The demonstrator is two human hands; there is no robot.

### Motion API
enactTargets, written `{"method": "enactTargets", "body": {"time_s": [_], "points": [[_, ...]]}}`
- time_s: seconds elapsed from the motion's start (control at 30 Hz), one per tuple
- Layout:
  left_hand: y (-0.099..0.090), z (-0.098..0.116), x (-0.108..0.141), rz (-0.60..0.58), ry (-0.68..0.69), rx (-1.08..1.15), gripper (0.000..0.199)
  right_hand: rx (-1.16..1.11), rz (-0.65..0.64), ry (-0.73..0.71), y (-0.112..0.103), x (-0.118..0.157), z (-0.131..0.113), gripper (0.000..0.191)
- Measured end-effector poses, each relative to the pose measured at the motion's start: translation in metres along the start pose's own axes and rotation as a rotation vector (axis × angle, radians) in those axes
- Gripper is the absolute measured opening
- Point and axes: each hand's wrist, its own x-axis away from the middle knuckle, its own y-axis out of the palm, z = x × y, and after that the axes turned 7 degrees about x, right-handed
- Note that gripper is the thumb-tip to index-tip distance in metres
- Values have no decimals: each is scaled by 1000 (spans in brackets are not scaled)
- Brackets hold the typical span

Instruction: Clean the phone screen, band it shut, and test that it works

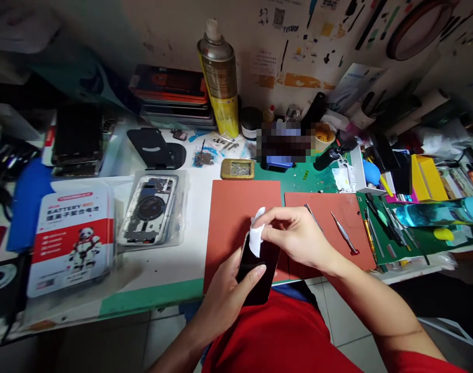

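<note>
My left hand (224,290) holds a black phone (261,282) by its left side, the thumb lying across the dark screen. A folded white cloth or tissue (256,239) is pinched between the thumb and fingers of my right hand (294,235), at the phone's upper end. The phone is tilted over the front edge of a reddish-brown mat (236,207). Right of it lies a second such mat (321,204), with a screwdriver (344,233) on it.
An opened phone (148,210) in a clear tray and a battery package (73,238) lie to the left. A yellow spray can (223,88) stands behind, near a small metal tin (238,169). Tools and a blue bottle (440,211) are at the right.
</note>
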Motion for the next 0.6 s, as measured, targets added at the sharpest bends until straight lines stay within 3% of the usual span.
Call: {"method": "enactTargets", "body": {"time_s": [0.1,0.2,0.33,0.6], "points": [[-1,1,1,-1,-28,39,41,24,22,29,-5,4,4,6],[-2,3,1,-10,28,-12,38,48,29,32,-6,5,8,8],[-2,1,0,-28,89,-81,41,49,-69,31,-1,-3,9,8],[-6,-3,0,-105,40,-129,46,111,-120,55,-9,-1,10,11]]}}
